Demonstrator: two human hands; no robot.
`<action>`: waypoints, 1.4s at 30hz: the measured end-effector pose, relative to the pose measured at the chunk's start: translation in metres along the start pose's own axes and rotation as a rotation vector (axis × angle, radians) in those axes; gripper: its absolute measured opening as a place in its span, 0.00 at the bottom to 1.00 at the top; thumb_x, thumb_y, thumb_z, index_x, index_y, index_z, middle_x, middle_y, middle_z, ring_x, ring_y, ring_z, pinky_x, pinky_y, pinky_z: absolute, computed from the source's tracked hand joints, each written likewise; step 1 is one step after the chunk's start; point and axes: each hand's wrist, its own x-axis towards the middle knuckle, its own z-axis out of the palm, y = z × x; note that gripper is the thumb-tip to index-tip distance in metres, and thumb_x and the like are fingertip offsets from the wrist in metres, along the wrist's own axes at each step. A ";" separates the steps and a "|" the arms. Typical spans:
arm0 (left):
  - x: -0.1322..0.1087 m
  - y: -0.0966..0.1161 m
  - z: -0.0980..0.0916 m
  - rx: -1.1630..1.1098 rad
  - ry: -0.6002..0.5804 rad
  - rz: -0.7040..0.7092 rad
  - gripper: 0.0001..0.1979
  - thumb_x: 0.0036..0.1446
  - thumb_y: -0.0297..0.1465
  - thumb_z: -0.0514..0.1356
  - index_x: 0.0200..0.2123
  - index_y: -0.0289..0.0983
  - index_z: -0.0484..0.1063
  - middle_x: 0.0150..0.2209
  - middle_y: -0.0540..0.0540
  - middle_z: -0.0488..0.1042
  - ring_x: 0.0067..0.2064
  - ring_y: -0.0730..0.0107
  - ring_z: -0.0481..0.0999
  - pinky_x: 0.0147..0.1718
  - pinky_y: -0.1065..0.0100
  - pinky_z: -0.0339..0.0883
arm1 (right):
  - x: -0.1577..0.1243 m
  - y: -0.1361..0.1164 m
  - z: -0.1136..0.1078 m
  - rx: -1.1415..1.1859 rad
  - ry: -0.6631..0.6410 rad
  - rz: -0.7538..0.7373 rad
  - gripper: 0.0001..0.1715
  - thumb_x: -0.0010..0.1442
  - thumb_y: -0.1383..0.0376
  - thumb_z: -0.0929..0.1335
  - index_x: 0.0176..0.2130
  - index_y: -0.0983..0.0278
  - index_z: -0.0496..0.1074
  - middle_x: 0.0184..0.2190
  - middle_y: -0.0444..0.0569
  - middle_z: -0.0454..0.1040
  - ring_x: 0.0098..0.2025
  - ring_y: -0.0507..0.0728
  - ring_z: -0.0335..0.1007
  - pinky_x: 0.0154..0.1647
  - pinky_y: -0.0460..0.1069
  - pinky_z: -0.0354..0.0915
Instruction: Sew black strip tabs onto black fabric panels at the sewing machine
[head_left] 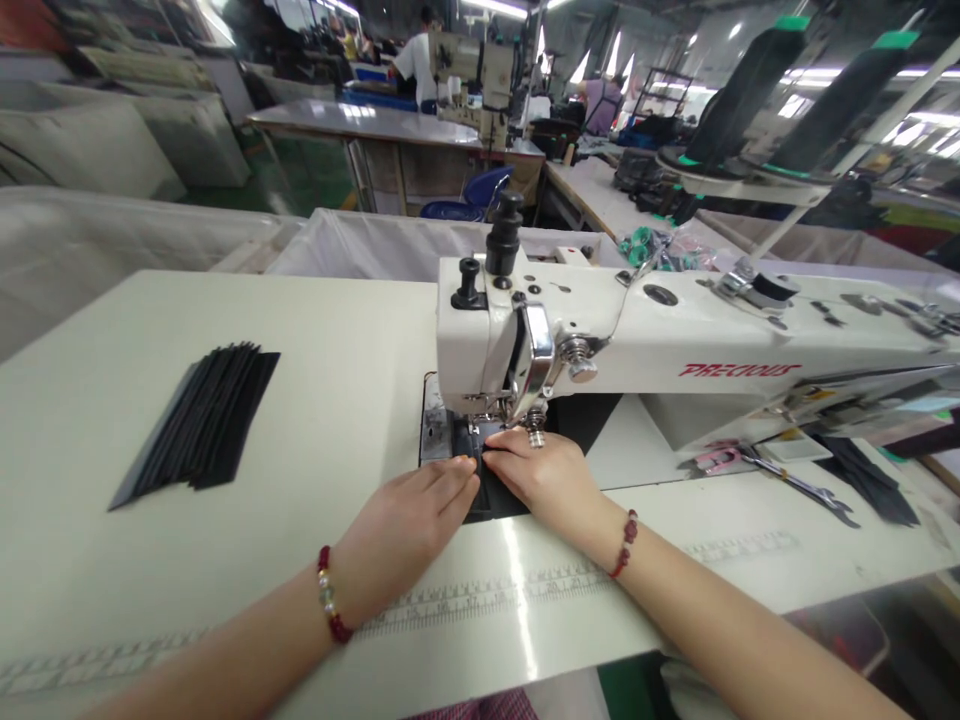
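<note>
A white sewing machine (622,340) with red lettering stands over the table. Under its presser foot lies a black fabric piece (495,503), partly covered by my fingers. My left hand (409,515) comes in from the left, its fingers pressed together on the fabric's left edge. From the right, my right hand (544,478) pinches the same piece close to the needle, with thumb and forefinger near the seam. The fingertips of both hands are only a little apart. A fanned stack of black fabric strips (206,420) lies on the table to the left.
A printed ruler (480,600) runs along the table's front. At right lie a wrench (806,485), pink-handled snips (720,458) and black cloth (870,480). Black thread cones (750,100) stand behind the machine. White-lined bins (375,240) border the table's back. Other people work farther off.
</note>
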 end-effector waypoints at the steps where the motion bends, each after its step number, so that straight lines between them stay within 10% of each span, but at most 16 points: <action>1: 0.001 -0.001 0.000 -0.007 0.003 -0.017 0.15 0.60 0.19 0.50 0.48 0.25 0.68 0.50 0.33 0.72 0.50 0.53 0.73 0.46 0.55 0.74 | 0.000 0.001 0.001 -0.003 0.004 -0.001 0.08 0.65 0.67 0.64 0.41 0.64 0.73 0.45 0.48 0.76 0.45 0.57 0.70 0.41 0.51 0.66; 14: 0.015 -0.023 -0.005 -0.595 0.193 -0.582 0.08 0.64 0.30 0.54 0.41 0.39 0.73 0.39 0.50 0.76 0.40 0.72 0.76 0.42 0.73 0.71 | 0.009 0.002 0.009 -0.176 0.030 0.051 0.10 0.64 0.68 0.65 0.31 0.62 0.71 0.29 0.45 0.72 0.30 0.55 0.65 0.27 0.51 0.54; 26: 0.018 -0.026 -0.007 -0.629 0.218 -0.584 0.10 0.64 0.32 0.54 0.33 0.38 0.73 0.29 0.49 0.73 0.37 0.67 0.77 0.38 0.68 0.74 | 0.010 0.002 0.014 -0.120 -0.002 0.141 0.09 0.66 0.67 0.62 0.43 0.62 0.71 0.38 0.51 0.72 0.36 0.56 0.65 0.30 0.50 0.59; 42: 0.015 -0.023 -0.009 -0.611 0.174 -0.460 0.10 0.65 0.28 0.53 0.45 0.36 0.72 0.42 0.46 0.77 0.43 0.68 0.78 0.42 0.69 0.75 | 0.012 -0.002 0.012 -0.158 0.037 0.134 0.13 0.67 0.68 0.60 0.42 0.62 0.73 0.38 0.52 0.73 0.38 0.56 0.66 0.32 0.50 0.60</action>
